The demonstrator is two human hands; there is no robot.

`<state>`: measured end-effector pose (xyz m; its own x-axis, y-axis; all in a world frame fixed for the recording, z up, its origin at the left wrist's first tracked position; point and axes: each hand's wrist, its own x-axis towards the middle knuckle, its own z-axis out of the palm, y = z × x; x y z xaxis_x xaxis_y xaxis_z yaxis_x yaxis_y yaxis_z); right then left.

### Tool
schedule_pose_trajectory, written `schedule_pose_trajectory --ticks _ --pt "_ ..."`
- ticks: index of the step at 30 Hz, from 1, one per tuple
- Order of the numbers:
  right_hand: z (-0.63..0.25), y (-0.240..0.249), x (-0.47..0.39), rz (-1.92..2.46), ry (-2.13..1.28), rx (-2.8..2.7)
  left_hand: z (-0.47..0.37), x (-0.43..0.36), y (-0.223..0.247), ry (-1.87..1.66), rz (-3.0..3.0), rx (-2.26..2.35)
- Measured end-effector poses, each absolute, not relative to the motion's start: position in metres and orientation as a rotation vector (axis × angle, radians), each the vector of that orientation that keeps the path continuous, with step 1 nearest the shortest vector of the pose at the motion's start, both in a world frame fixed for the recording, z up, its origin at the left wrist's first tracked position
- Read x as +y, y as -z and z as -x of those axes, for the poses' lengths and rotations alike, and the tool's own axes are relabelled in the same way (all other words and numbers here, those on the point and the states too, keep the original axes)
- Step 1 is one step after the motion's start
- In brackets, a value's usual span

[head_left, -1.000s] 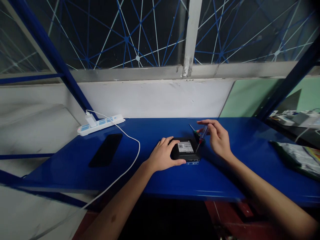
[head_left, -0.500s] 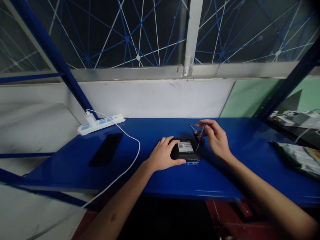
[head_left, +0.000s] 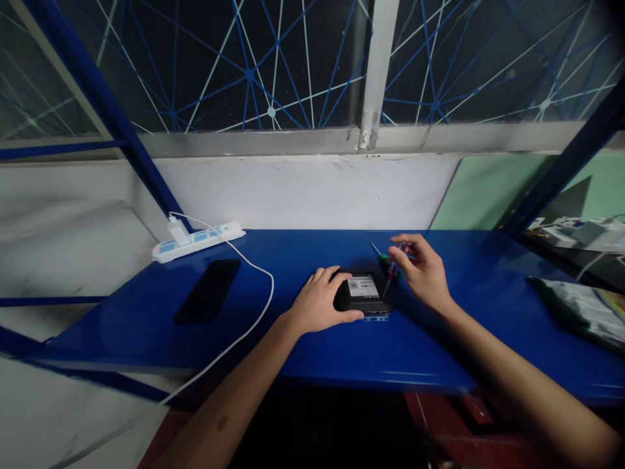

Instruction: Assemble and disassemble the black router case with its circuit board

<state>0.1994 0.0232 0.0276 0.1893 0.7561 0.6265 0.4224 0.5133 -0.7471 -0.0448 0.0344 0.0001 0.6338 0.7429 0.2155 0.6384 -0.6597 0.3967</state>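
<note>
While the left hand braces the box, the right hand sets a driver to it.

The left fingers are spread and half curled over the box's left side, thumb along its near edge; the right ones pinch the driver's handle, its tip at the box's right side, exact contact too small to tell. The driver leans slightly, so standing it straighter and pressing steadily should guard against slipping. The box lies label up on the glossy blue desk, a packet to the right, a phone and cable to the left, a white strip farther back; beyond rise a scuffed wall and dark, line-patterned window.
</note>
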Motion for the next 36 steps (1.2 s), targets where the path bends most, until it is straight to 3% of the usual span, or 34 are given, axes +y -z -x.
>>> schedule_pose_trajectory --ticks 12,20,36 --pt "-0.2020 -0.0244 0.0231 1.019 -0.498 -1.419 0.0442 0.0333 -0.0026 -0.511 -2.572 1.127" --pt "-0.1975 -0.0263 0.0223 1.092 -0.324 -1.485 0.0450 0.0337 -0.0026 -0.498 -2.570 1.132" --pt "-0.1960 -0.0238 0.0218 1.088 -0.488 -1.480 0.0438 0.0327 -0.0059 -0.467 -2.563 1.153"
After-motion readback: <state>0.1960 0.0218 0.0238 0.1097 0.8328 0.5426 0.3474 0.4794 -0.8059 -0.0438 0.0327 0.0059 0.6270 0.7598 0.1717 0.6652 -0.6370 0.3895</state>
